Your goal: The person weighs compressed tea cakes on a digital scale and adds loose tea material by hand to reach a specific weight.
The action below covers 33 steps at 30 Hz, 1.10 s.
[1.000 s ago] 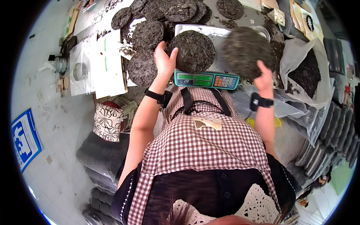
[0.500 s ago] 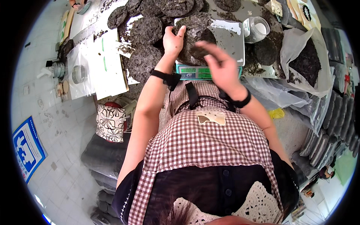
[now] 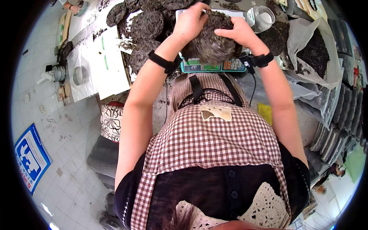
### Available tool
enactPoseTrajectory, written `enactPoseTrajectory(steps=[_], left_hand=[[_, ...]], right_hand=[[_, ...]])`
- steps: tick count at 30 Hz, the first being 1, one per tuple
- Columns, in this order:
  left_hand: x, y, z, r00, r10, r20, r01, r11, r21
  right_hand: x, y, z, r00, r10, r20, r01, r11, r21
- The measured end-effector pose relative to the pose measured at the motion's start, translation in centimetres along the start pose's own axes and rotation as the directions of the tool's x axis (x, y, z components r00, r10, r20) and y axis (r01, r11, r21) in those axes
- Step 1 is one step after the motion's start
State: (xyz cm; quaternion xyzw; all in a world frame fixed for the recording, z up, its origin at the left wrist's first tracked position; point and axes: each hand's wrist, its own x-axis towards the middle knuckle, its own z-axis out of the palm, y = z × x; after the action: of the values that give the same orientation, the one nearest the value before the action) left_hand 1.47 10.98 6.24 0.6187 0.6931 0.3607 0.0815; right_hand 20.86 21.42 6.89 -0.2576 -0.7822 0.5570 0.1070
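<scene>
A dark, shaggy round cake of what looks like dried seaweed [image 3: 217, 48] is tilted up over the weighing scale [image 3: 191, 68], blurred by motion along its lower part. My left hand [image 3: 190, 22] grips its upper left edge, with the fingertips partly hidden behind it. My right hand [image 3: 243, 33] holds the right edge, thumb on the near face and fingers behind. The cake covers most of the scale's plate; its teal display and keypad show below. More round seaweed cakes [image 3: 147, 25] lie heaped just left of my left hand.
Right of the scale stands a clear jar [image 3: 261, 19] with white contents. Beyond it, an open plastic bag [image 3: 324, 76] holds dark flakes. White sheets [image 3: 113, 71] and a glass dish [image 3: 79, 75] lie at left. Another person's hand [image 3: 74, 7] shows at the far left.
My right hand has moved from above the cake's middle to its right edge. The cake, lying on the scale before, is now raised and tilted between both hands.
</scene>
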Motion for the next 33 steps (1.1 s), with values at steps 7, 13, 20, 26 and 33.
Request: enactPoseTrajectory(steps=[7, 13, 20, 26, 33], left_hand=[[-1.9, -6.1, 4.4, 0.947, -0.287, -0.142, 0.262, 0.950, -0.172], [-2.4, -6.3, 3.4, 0.987, -0.030, -0.155, 0.090, 0.914, 0.396], [-10.0, -10.5, -1.3, 0.818, -0.548, -0.175, 0.573, 0.749, 0.332], [-10.1, -6.4, 2.6, 0.886, -0.379, -0.267, 0.454, 0.828, 0.330], [-10.1, -3.1, 5.2, 0.901, -0.375, -0.219, 0.434, 0.789, 0.434]], right_hand=[[-4.3, 1.6, -3.7, 0.812, 0.239, -0.532, 0.273, 0.651, 0.708], [-7.6, 5.9, -5.0, 0.799, 0.345, -0.491, 0.237, 0.570, 0.787], [-8.7, 7.1, -0.7, 0.932, 0.310, -0.187, 0.129, 0.196, 0.972], [-1.0, 8.6, 1.3, 0.932, 0.339, -0.126, 0.122, 0.032, 0.992], [0.7, 7.9, 2.1, 0.933, 0.340, -0.119, 0.115, 0.031, 0.993]])
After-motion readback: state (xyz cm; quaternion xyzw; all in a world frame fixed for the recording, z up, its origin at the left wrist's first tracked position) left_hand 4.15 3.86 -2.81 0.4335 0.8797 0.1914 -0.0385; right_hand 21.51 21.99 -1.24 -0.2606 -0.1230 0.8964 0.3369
